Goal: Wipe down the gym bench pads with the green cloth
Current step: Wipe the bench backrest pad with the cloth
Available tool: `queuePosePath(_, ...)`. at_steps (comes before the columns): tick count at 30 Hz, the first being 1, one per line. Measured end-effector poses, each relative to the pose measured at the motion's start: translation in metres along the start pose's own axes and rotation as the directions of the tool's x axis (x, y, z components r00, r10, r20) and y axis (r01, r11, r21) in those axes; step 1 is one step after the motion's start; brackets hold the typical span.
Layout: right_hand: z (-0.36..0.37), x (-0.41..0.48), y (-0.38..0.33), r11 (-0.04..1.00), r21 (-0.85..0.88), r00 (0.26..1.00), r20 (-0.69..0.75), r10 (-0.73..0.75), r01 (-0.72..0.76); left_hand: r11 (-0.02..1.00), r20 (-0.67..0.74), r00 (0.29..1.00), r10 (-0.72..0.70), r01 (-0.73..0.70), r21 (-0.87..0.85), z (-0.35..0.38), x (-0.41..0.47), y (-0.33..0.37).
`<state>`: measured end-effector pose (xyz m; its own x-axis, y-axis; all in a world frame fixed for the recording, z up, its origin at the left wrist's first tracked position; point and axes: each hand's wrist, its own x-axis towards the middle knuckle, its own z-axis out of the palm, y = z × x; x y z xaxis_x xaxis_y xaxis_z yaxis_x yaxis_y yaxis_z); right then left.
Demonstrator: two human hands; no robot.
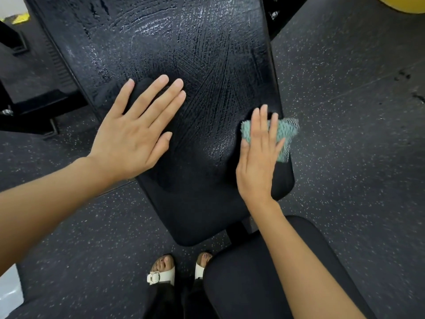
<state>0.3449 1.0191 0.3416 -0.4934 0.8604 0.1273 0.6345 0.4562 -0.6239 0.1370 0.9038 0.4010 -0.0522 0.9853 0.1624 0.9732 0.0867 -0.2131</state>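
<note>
The left hand (135, 132) lies flat on the left side of the back pad (207, 65), fingers straight and slightly spread, likely bracing it. At that pad's right edge, the right hand (259, 157) presses straight, close-set fingers onto the green cloth (286, 131), probably pinning it flat for wiping.

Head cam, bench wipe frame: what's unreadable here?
Green cloth: head view, mostly under the right hand; its outer edge is blurred.
Back pad: head view, top end cut off by the upper edge.
Seat pad: cut off by the bottom edge, partly behind the right forearm.
Yellow object: only a sliver in the top-right corner, so it can't be identified.
</note>
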Motion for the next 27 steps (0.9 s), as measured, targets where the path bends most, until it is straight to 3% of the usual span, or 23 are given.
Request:
queuePosePath(6, -0.008, -0.016, 0.014, 0.994, -0.103, 0.998, 0.062, -0.03, 0.036, 1.0, -0.012, 1.0, 0.007, -0.007, -0.015, 0.001, 0.0, 0.002)
queuePosePath(12, 0.002, -0.102, 0.034, 0.988, -0.156, 0.986, 0.162, 0.029, -0.004, 1.0, -0.016, 1.0, -0.002, 0.002, -0.012, 0.001, -0.001, 0.0)
queuePosePath(18, 0.023, -0.109, -0.001, 0.975, 0.079, 0.977, 0.064, 0.203, -0.208, 1.0, -0.001, 1.0, 0.005, -0.005, -0.007, 0.001, -0.002, 0.0)
queuePosePath(23, 0.044, -0.057, -0.076, 0.992, 0.086, 0.995, 0.019, 0.093, -0.095, 1.0, -0.005, 1.0, 0.018, -0.018, -0.011, 0.001, -0.001, 0.0)
queuePosePath(27, 0.044, -0.063, -0.081, 0.976, -0.036, 0.965, 0.158, -0.208, 0.217, 0.999, -0.019, 0.999, 0.046, -0.046, -0.009, 0.0, -0.002, -0.003)
